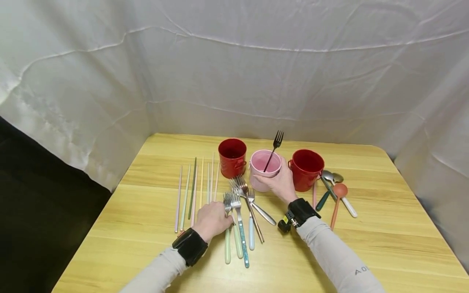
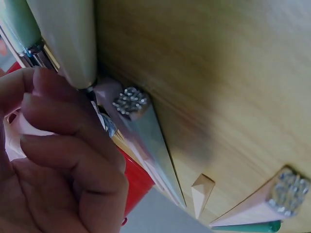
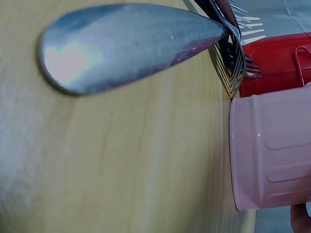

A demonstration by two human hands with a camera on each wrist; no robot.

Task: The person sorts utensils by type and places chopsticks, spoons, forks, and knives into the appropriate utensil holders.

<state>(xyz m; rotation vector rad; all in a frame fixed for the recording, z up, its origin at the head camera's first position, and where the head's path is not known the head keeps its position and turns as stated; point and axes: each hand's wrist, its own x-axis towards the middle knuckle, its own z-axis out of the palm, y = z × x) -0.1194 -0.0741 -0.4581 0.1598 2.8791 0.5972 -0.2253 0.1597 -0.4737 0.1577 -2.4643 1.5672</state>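
My right hand (image 1: 280, 181) grips the side of a pink bucket (image 1: 258, 184), which stands between two red buckets. A black fork (image 1: 277, 140) leans inside it, tines up. At the front, my left hand (image 1: 212, 219) pinches a light-green-handled fork (image 1: 227, 248) near its neck; the fingers curl by a pale handle (image 2: 73, 43) in the left wrist view. Several more forks lie to the right, among them a blue-patterned fork (image 1: 242, 244), a light-blue-handled fork (image 1: 251, 234) and a copper-coloured fork (image 1: 255, 221). A silver handle (image 3: 131, 48) fills the top of the right wrist view.
One red bucket (image 1: 232, 158) stands left of the pink one, another red bucket (image 1: 307, 171) right of it. Several chopsticks (image 1: 201, 183) lie at the left. Several spoons, including an orange spoon (image 1: 340, 190), lie at the right. A pale curtain (image 1: 234, 73) hangs behind the table.
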